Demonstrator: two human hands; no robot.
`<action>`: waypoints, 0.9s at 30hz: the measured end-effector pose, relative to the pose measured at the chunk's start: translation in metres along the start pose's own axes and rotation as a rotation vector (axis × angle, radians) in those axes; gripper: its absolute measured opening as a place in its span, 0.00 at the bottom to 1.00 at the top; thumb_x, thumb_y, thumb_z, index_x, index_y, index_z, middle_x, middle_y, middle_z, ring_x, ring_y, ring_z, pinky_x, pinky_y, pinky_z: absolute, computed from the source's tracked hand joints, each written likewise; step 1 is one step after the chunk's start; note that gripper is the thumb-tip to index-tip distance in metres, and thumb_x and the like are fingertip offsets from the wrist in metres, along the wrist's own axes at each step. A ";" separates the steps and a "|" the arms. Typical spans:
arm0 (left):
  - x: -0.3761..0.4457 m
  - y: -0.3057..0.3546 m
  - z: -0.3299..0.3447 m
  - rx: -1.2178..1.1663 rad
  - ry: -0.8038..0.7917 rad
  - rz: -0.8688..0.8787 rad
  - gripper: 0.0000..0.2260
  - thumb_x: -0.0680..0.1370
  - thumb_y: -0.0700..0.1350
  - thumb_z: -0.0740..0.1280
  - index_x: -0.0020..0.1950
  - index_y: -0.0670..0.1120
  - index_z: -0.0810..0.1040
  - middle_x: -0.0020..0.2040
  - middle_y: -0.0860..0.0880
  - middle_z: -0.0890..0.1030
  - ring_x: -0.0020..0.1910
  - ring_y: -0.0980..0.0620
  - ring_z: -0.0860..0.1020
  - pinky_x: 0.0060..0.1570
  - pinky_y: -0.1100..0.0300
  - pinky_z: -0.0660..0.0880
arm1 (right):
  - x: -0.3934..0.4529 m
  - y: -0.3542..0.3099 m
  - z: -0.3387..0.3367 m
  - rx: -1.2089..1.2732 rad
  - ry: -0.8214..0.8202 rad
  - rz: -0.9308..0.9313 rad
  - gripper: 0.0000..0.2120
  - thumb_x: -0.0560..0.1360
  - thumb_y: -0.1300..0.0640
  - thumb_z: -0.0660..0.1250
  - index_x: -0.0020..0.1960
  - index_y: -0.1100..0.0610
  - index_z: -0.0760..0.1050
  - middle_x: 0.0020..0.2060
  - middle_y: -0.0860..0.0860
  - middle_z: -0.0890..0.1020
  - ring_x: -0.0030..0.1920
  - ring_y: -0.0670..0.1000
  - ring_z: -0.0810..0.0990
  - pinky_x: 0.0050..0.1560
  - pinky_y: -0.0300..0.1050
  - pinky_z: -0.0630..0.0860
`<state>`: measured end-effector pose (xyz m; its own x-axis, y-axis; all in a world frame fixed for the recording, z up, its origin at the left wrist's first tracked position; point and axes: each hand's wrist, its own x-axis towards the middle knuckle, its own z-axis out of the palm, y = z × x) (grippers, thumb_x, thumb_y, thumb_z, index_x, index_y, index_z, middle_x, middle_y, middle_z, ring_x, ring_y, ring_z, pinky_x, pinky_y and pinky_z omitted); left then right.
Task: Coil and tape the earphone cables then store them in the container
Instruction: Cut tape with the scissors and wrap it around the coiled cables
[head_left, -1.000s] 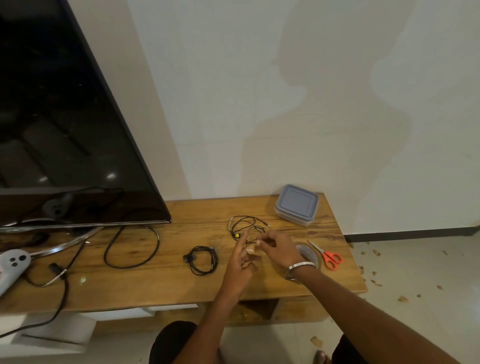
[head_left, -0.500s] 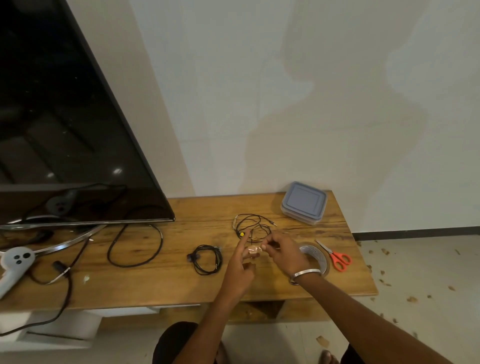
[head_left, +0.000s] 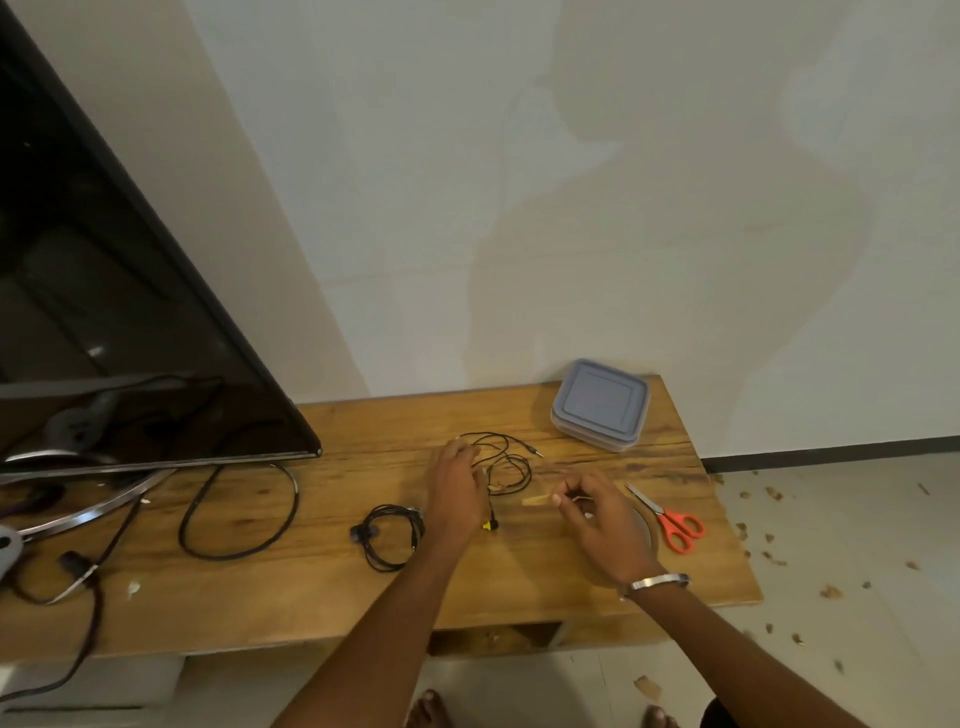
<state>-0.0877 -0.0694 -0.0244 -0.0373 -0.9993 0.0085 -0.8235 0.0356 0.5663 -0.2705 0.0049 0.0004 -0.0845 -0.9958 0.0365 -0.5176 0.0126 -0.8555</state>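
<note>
It looks like a home living room. A large flat television (head_left: 104, 291) stands on a low wooden table (head_left: 311, 597) against a plain wall (head_left: 571, 182).

Light is dim and warm, with soft, diffuse illumination coming from behind the viewer. Broad, faint-edged shadows spread over the pale plastered wall (head_left: 571, 208) from twelve to three o'clock. The large black glossy television screen (head_left: 104, 312) at nine o'clock carries small bright reflected spots and a mirrored view of what lies below it. Wide-angle distortion leans the screen's edge steeply and bends the brown wooden tabletop (head_left: 311, 587). Fine detail is soft and grainy throughout, more so towards the edges.
</note>
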 end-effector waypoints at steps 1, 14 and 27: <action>0.009 0.001 0.004 0.036 -0.008 0.012 0.15 0.78 0.42 0.64 0.65 0.44 0.76 0.63 0.49 0.75 0.64 0.49 0.70 0.66 0.58 0.65 | 0.000 0.003 -0.001 0.002 0.001 -0.013 0.03 0.75 0.57 0.68 0.45 0.49 0.76 0.46 0.43 0.77 0.46 0.41 0.77 0.44 0.29 0.74; 0.037 0.011 0.032 0.476 -0.164 0.017 0.09 0.80 0.48 0.64 0.57 0.46 0.78 0.59 0.46 0.79 0.63 0.47 0.73 0.63 0.50 0.66 | 0.001 0.013 0.002 0.106 0.016 -0.095 0.04 0.74 0.59 0.69 0.44 0.51 0.77 0.45 0.45 0.77 0.47 0.43 0.77 0.45 0.31 0.75; 0.043 0.005 -0.016 0.129 -0.299 0.086 0.01 0.83 0.42 0.55 0.53 0.45 0.65 0.35 0.48 0.73 0.30 0.53 0.68 0.31 0.57 0.65 | -0.005 0.013 -0.003 0.129 0.037 0.007 0.04 0.74 0.58 0.68 0.44 0.49 0.76 0.45 0.44 0.77 0.46 0.42 0.77 0.45 0.36 0.77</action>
<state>-0.0841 -0.1120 -0.0084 -0.2586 -0.9448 -0.2010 -0.8744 0.1405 0.4644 -0.2798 0.0107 -0.0095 -0.1206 -0.9916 0.0471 -0.4029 0.0055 -0.9152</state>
